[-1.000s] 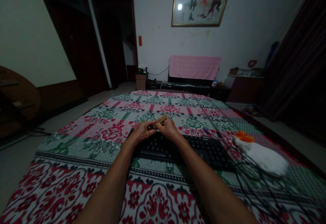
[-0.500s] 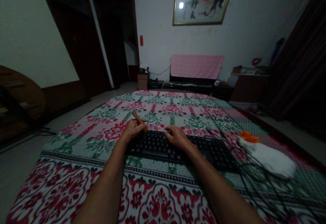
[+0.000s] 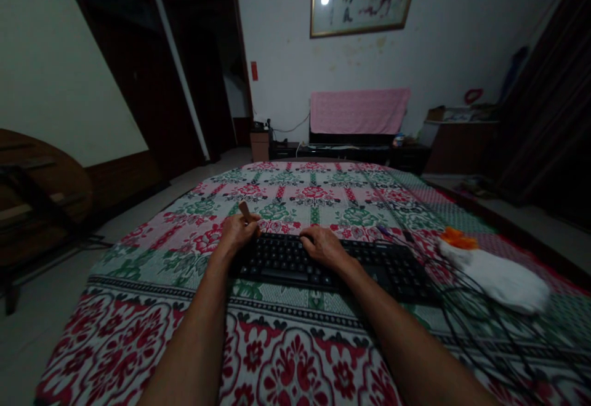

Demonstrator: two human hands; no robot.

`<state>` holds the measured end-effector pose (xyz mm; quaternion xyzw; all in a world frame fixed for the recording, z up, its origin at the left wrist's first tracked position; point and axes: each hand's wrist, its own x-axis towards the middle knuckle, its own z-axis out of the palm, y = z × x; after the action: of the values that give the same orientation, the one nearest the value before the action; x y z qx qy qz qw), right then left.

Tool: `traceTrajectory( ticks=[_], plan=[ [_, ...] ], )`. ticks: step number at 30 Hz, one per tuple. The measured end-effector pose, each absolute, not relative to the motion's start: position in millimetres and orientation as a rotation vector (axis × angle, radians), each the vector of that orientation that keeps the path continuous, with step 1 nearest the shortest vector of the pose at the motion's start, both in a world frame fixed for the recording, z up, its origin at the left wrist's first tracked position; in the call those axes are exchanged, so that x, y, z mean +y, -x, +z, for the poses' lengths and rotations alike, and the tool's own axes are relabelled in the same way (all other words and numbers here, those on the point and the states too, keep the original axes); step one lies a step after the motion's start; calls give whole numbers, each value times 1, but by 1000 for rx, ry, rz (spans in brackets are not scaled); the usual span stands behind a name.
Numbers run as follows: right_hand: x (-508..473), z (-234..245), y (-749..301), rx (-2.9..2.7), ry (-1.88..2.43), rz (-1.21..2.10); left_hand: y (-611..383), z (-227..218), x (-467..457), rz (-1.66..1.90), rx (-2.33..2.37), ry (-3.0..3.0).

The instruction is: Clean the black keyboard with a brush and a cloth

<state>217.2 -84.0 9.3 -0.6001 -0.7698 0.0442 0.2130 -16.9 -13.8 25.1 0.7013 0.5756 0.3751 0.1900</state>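
Observation:
A black keyboard point(image 3: 286, 263) lies on the patterned cloth in front of me. At its back left corner, my left hand point(image 3: 237, 234) is closed round a small brush point(image 3: 245, 210). The brush's flat wooden handle sticks up and tilts left, while its orange-brown lower end is mostly hidden by my fingers near the top row of keys. My right hand point(image 3: 322, 246) grips the back edge of the keyboard right of its middle, thumb over the keys and fingers curled behind.
Black cables point(image 3: 480, 314) lie tangled right of the keyboard, beside a white cloth bundle point(image 3: 503, 280) with an orange piece point(image 3: 459, 238) at its end. Flowered cloth point(image 3: 295, 357) covers the wide surface. A folded round tabletop point(image 3: 50, 184) leans at left. A pink towel point(image 3: 357, 111) hangs at the back.
The brush in my left hand has shifted slightly and its orange end shows less. My right hand stays on the keyboard's back edge. The camera view has tilted a little.

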Motion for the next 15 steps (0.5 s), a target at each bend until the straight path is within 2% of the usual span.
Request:
traceTrajectory(
  ticks=[3,9,15],
  plan=[
    [-84,8,-215,-2113,1658,96,19,32,-17,1117,1680,-1965],
    [-86,5,-211,-2149,1592,133,-12,24,-23,1098,1239,-1797],
    [-86,2,-211,-2142,1612,107,13,21,-16,1096,1523,-1909]
  ],
)
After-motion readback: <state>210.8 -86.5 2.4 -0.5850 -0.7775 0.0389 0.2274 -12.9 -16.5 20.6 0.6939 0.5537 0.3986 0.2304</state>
